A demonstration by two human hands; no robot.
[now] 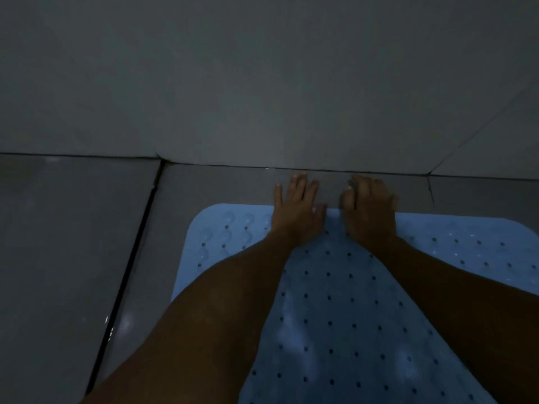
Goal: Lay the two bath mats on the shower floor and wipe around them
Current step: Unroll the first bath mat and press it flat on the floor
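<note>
A light blue rubber bath mat [335, 290] with small holes and suction cups lies flat on the grey tiled shower floor [210, 188]. Its rounded far left corner is in view, while its near and right parts run out of frame. My left hand [294, 208] rests flat on the mat's far edge, fingers spread and straight, fingertips reaching onto the tile. Beside it, my right hand [369, 208] lies flat on the same edge with its fingers together. Only one mat is in view. The light is dim.
A grey tiled wall [262, 83] rises just beyond my fingertips. A dark joint line [128, 272] runs diagonally across the floor left of the mat, with wet glints near it. More grey tile lies to the left.
</note>
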